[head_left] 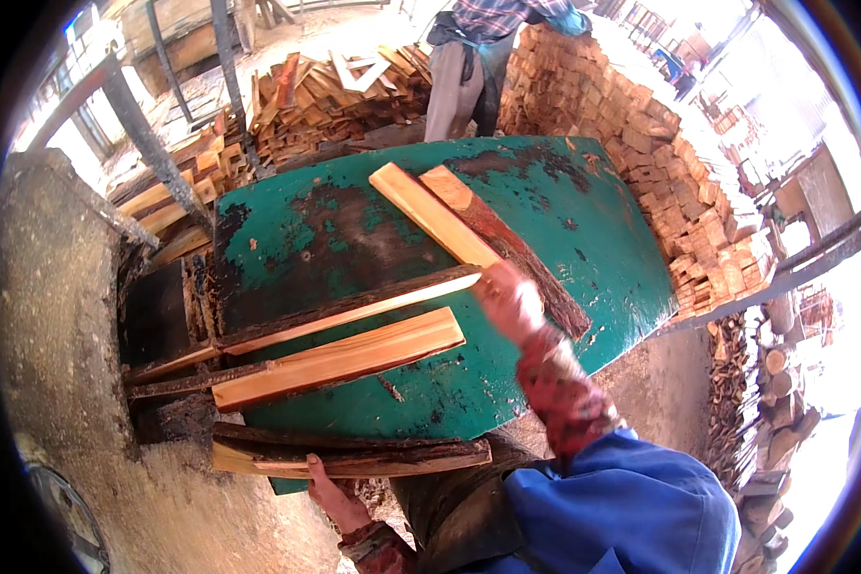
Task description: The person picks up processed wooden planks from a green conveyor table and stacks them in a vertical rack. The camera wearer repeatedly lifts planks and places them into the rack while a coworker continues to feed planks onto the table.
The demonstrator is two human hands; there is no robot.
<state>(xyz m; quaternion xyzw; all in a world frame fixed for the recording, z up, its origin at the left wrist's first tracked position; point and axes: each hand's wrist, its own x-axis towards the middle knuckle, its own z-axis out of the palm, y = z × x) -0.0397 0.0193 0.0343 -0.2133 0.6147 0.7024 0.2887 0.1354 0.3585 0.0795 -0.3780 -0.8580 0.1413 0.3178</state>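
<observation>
Green flaking table, bark-edged boards across it.
Left hand grips rough slab at near edge; right hand, blurred, is at end of smooth pale plank, grip unclear.

The green tabletop gives room at right, past the obstructing boards.

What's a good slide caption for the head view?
Wooden boards on a worn green worktop: left hand holding a bark-edged piece along the near edge, right hand blurred beyond.
</observation>
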